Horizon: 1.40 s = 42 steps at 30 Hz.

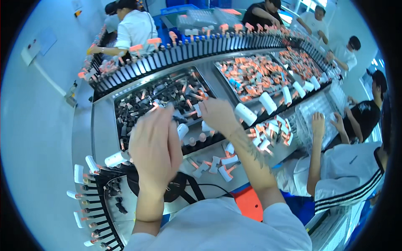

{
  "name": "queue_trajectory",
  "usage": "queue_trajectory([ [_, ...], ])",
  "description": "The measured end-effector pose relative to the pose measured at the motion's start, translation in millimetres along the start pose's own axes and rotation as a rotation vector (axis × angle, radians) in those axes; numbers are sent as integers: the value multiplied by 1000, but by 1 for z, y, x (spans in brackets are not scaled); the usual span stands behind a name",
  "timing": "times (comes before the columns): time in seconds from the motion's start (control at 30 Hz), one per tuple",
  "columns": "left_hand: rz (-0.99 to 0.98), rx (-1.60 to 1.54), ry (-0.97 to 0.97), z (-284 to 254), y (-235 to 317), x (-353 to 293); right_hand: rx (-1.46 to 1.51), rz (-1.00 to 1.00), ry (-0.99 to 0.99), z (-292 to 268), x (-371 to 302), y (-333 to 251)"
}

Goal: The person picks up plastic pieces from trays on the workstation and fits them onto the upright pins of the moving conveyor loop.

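Observation:
My left hand (154, 144) is raised over the near edge of a metal tray of small black parts (144, 94). Its fingers are bent and pressed together, and whatever they hold is hidden. To its right, my right hand (220, 117) reaches over the same tray, fingers closed in a pinch. A small pale part (197, 110) shows at those fingertips. Between the hands a white cylindrical cap (182, 131) stands on the conveyor's near run. White and orange T-shaped pieces (215, 164) lie loose on the table below my right hand.
A looping conveyor (201, 49) of black slats carries orange and white parts on pegs. Another metal tray holds orange parts (255, 75). White cylinders (246, 114) line the near run. More white-orange pieces (272, 131) lie at right. A co-worker's arms (318, 129) are close by; others work around the line.

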State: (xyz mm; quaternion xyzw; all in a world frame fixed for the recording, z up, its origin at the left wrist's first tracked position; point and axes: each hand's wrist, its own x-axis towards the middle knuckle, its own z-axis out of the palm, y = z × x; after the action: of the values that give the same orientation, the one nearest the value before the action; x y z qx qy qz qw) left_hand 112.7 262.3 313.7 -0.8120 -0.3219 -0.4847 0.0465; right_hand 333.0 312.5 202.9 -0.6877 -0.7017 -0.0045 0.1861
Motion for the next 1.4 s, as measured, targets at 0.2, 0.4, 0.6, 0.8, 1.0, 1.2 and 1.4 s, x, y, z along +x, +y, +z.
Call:
queue_trajectory([
  [0.2, -604, -158, -868, 44, -82, -42, 510, -68, 423, 13, -110, -59],
  [0.4, -239, -155, -179, 9, -46, 6, 468, 238, 388, 60, -230, 7],
  [0.6, -235, 371, -913, 79, -57, -32, 361, 482, 542, 86, -272, 41],
  [0.8, -25, 51, -330, 71, -51, 12, 530, 452, 648, 74, -257, 34],
  [1.0, -262, 294, -784, 83, -76, -32, 251, -222, 536, -75, -107, -7],
  [1.2, -117, 29, -198, 27, 6, 49, 179, 176, 341, -2, -21, 25],
  [1.4, -444, -140, -516, 99, -76, -63, 81, -183, 448, -90, 4, -3],
])
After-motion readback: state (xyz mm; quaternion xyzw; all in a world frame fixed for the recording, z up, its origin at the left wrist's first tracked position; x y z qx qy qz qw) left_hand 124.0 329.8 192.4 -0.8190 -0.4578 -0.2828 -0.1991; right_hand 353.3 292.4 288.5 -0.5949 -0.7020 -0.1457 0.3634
